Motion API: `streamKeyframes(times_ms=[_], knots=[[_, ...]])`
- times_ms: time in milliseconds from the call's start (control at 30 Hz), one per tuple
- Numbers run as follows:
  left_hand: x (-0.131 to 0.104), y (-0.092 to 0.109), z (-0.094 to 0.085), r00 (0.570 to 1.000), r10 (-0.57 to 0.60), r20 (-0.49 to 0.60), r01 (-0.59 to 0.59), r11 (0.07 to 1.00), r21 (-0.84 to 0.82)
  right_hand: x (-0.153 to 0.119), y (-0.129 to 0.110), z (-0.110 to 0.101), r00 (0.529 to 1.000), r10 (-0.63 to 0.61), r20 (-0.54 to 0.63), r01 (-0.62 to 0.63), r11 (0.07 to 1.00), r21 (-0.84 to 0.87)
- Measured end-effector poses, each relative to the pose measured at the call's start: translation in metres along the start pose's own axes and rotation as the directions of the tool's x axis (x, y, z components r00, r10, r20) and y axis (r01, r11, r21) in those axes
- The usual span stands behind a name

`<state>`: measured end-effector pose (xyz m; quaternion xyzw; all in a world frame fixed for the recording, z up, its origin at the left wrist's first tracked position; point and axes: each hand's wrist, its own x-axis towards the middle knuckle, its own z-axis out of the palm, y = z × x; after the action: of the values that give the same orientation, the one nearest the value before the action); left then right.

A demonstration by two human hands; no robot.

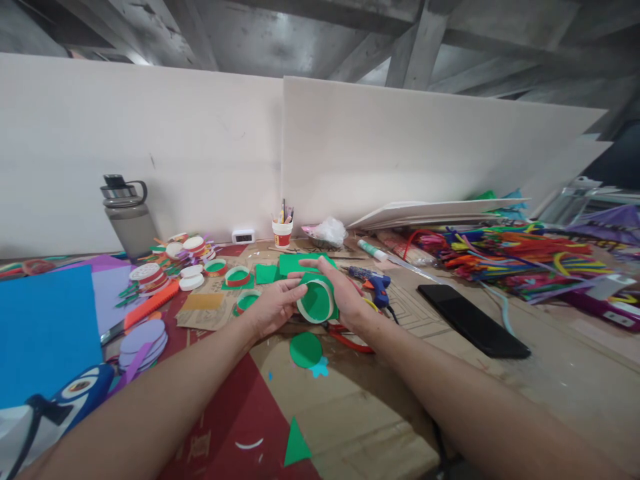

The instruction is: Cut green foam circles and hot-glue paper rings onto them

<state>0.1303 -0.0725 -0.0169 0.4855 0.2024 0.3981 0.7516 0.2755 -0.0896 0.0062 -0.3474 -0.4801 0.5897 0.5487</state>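
Note:
Between my hands is a short white paper-cup ring (317, 303), tilted toward me, with green paper across its far side. My left hand (277, 305) grips the ring's left edge, thumb on the rim. My right hand (345, 293) is wrapped round its right side, and some of those fingers are hidden behind it. Below it lie a green paper disc (305, 350) and a blue flower cutout (320, 367). Similar red-and-white rings with green inside (237, 275) stand just beyond my left hand. Green paper sheets (295, 264) lie behind the held ring.
A blue hot glue gun (379, 285) and a black phone (473, 320) lie to the right. Farther right are heaped pipe cleaners (530, 253). At left are an orange cutter (153, 305), purple discs (143, 343), blue sheet (45, 333) and grey bottle (127, 223). White boards stand behind.

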Motion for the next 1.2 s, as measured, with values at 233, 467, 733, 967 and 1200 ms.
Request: streamKeyframes(times_ms=[233, 467, 733, 967, 1200], knots=[[0.0002, 0.0005, 0.0001, 1.000, -0.001, -0.007, 0.001, 1.000, -0.009, 0.0007, 0.0005, -0.0006, 1.000, -0.008, 0.002, 0.008, 1.000, -0.015], [0.0001, 0.0012, 0.0013, 1.000, 0.004, -0.008, -0.004, 1.000, -0.020, 0.0002, -0.0002, -0.0007, 1.000, -0.017, 0.006, 0.017, 1.000, -0.021], [0.0003, 0.0000, -0.0002, 1.000, 0.002, -0.018, -0.002, 1.000, -0.012, 0.0031, 0.0033, -0.0031, 1.000, -0.024, 0.011, 0.024, 1.000, -0.016], [0.0000, 0.0013, 0.0010, 1.000, 0.002, -0.022, -0.003, 1.000, -0.020, 0.0015, 0.0007, -0.0005, 1.000, -0.005, 0.010, 0.005, 1.000, 0.004], [0.0004, 0.0003, 0.0003, 1.000, 0.003, -0.015, -0.003, 1.000, -0.025, 0.0026, 0.0025, -0.0022, 0.999, -0.028, 0.020, 0.028, 0.999, -0.018]])
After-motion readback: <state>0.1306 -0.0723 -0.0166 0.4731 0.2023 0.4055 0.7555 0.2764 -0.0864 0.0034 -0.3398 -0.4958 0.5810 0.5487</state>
